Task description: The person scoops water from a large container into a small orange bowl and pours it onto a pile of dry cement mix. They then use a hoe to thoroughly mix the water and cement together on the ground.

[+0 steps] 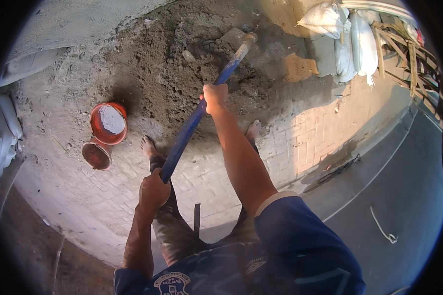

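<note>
A long blue handle of a shovel (pixel 194 118) runs from near my body up into a heap of dark sand (pixel 177 64). Its blade (pixel 235 37) lies in the heap, partly buried. My left hand (pixel 153 189) is shut on the lower end of the handle. My right hand (pixel 215 97) grips the handle further up, arm stretched out. My bare feet (pixel 150 146) stand on the brick paving at the edge of the heap.
Two orange buckets (pixel 108 123) sit left of the feet, one upright with grey mix, one lying on its side. White sacks (pixel 352 39) and wooden frames (pixel 403 49) are stacked at the upper right. A dark road (pixel 403 187) runs along the right; more sacks lie far left.
</note>
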`<state>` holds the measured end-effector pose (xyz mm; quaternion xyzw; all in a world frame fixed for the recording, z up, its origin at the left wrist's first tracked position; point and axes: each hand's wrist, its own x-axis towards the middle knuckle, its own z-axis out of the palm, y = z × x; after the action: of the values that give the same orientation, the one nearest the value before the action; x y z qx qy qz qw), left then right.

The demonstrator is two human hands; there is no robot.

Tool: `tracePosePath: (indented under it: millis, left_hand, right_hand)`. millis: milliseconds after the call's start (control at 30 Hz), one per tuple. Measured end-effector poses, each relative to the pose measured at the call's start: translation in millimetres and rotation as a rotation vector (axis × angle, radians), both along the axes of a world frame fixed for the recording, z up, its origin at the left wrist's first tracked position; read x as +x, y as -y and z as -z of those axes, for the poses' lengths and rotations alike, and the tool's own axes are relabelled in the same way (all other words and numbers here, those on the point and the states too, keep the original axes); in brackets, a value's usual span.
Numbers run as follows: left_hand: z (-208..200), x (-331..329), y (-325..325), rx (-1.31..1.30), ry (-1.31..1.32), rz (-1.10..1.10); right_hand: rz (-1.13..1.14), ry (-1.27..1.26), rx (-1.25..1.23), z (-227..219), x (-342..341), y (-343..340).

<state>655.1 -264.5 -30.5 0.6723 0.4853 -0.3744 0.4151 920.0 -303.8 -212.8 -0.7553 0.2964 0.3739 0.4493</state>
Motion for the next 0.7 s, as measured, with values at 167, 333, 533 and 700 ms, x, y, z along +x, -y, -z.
tracePosePath:
  millis: [167, 333, 533, 700]
  left_hand:
    - [-2.1, -157.8, 49.6, 0.097, 0.082, -0.086]
    - [-13.1, -273.0, 87.5, 0.122, 0.067, -0.003]
    - [-55.7, -240.2, 73.6, 0.105, -0.028, 0.018]
    - [33.2, -137.2, 74.2, 0.175, -0.019, -0.015]
  right_hand:
    - [-0.045, -0.041, 0.194, -54.2, -127.7, 20.2]
    - [-0.098, -0.099, 0.234, -153.4, -211.6, 72.6]
    - [-0.027, -0.191, 0.23, -142.7, -195.7, 59.7]
    - [-0.025, -0.225, 0.19, 13.3, -118.2, 37.7]
